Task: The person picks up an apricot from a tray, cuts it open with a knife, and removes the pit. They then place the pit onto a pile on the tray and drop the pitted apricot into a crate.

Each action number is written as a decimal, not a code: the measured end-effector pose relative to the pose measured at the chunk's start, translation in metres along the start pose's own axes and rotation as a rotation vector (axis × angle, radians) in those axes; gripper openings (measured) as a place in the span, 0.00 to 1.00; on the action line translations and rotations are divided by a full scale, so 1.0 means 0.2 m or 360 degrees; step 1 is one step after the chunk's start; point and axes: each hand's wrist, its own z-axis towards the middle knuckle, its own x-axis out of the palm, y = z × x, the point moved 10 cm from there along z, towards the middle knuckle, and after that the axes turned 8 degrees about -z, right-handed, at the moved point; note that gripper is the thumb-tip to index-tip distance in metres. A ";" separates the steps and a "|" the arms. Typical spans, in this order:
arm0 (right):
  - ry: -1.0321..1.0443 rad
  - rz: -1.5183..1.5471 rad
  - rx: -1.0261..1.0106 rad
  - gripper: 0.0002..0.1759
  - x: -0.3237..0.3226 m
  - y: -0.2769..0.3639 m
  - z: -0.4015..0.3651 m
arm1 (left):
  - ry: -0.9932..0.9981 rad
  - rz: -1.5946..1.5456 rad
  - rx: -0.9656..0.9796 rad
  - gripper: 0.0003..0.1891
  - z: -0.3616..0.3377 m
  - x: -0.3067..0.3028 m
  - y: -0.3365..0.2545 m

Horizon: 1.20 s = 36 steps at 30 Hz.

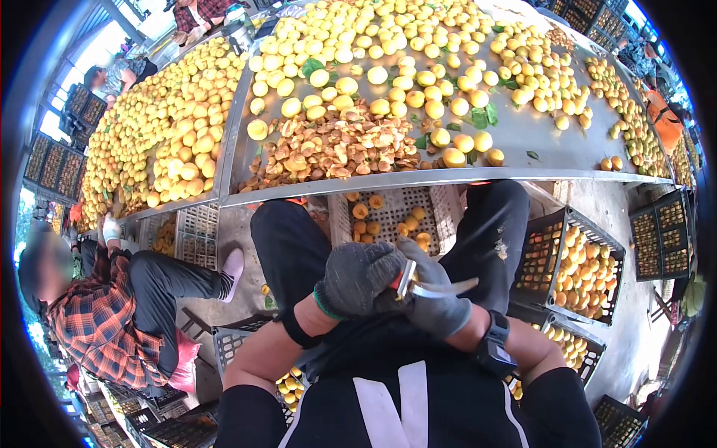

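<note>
My left hand (362,278), in a dark grey knitted glove, is closed around the red handle of a curved-bladed metal tool (448,288). The tool's blade points right, across the front of my right hand (437,302), which wears a lighter grey glove. Both hands meet above my lap. My right fingers are curled against the tool, and whatever lies inside them is hidden. Beyond my hands, between my knees, a light plastic crate (446,216) holds several apricot pieces (370,216).
A metal sorting table (545,149) carries many apricots (418,30), leaves and a heap of apricot pieces (340,143). Black crates of apricots (586,276) stand at my right. A seated person in a plaid shirt (104,321) works at my left; other people are around the table.
</note>
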 end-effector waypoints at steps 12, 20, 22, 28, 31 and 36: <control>-0.0476 -0.0288 0.0196 0.17 -0.19 -0.14 0.21 | -0.0881 -0.0567 -0.1292 0.14 -0.21 0.16 0.49; 0.0284 -0.0291 -0.0589 0.30 -0.04 0.13 0.18 | 0.0051 0.0049 -0.0470 0.33 0.03 0.04 0.24; 0.0235 -0.0386 -0.0772 0.24 -0.02 0.18 0.17 | 0.0096 -0.0021 -0.0369 0.31 0.03 0.05 0.22; -0.0549 0.0469 0.0137 0.22 -0.10 -0.22 0.13 | -0.0274 -0.0230 -0.0413 0.15 0.02 0.10 0.22; -0.0488 -0.0567 -0.0037 0.20 -0.15 -0.20 0.14 | -0.0677 -0.0386 -0.0887 0.10 -0.09 0.11 0.37; -0.0620 -0.0355 0.0179 0.16 -0.21 -0.17 0.21 | -0.1015 -0.0662 -0.1361 0.10 -0.19 0.16 0.53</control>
